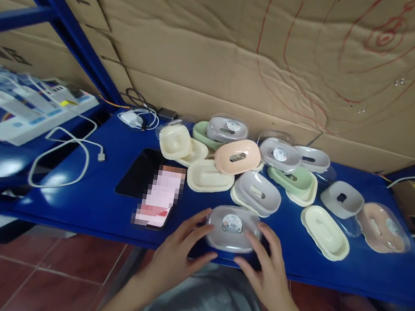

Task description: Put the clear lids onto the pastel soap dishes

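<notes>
A grey soap dish [214,236] under a clear lid with a round white label sits close to the front edge of the blue table. My left hand [183,243] curves about its left end, fingertips against the lid's side. On the opposite end, my right hand [269,254] has its fingers on the lid's right side. Both thumbs point inward near the dish's front edge. Just behind it lies a grey dish with a slotted insert [263,198] on a cream base. A cream tray [210,177] and a peach dish [225,163] lie farther back.
Left of the dishes are a lit phone [159,198] and a black tablet-like slab [137,176]. A white cable [78,177] and power strips [43,119] lie farther left. At right are a cream tray [325,232] and a lidded pink dish [381,227]. Cardboard [209,45] stands behind.
</notes>
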`<state>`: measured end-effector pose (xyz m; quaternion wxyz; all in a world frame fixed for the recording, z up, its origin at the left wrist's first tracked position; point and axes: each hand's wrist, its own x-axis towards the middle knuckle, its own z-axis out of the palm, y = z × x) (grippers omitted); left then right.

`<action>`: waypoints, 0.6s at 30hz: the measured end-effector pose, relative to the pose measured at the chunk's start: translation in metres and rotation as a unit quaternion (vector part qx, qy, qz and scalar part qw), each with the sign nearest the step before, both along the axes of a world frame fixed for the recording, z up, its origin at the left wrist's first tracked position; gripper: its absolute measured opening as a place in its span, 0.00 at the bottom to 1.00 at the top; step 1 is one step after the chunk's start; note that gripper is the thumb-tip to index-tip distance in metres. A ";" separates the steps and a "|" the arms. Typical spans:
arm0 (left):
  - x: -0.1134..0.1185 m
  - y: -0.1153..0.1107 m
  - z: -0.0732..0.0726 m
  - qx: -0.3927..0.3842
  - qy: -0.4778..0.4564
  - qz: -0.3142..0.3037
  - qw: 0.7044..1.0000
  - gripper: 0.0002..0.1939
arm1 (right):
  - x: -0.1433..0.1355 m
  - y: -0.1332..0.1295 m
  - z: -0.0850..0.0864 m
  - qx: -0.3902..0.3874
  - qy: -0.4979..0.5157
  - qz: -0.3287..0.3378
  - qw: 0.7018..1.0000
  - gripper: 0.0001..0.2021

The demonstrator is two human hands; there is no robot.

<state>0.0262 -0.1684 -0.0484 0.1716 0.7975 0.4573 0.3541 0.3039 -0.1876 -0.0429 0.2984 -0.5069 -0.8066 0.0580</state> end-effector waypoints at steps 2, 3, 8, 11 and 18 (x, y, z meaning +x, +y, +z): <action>0.000 0.001 0.000 -0.009 0.004 -0.003 1.000 0.22 | -0.001 0.002 0.001 -0.028 -0.014 -0.009 0.999 0.32; 0.000 0.001 -0.001 -0.009 0.009 -0.004 1.000 0.22 | -0.001 0.003 0.001 -0.041 -0.018 -0.015 0.999 0.33; -0.004 -0.001 0.000 0.009 0.042 -0.024 0.999 0.22 | 0.000 0.003 -0.002 -0.040 0.000 -0.018 0.999 0.32; -0.006 -0.004 -0.001 0.008 0.014 -0.035 0.999 0.26 | 0.004 -0.003 -0.005 0.008 0.026 -0.023 0.999 0.32; -0.002 -0.003 -0.001 0.042 0.016 0.000 0.999 0.23 | 0.065 -0.023 -0.007 0.179 0.044 -0.194 0.964 0.40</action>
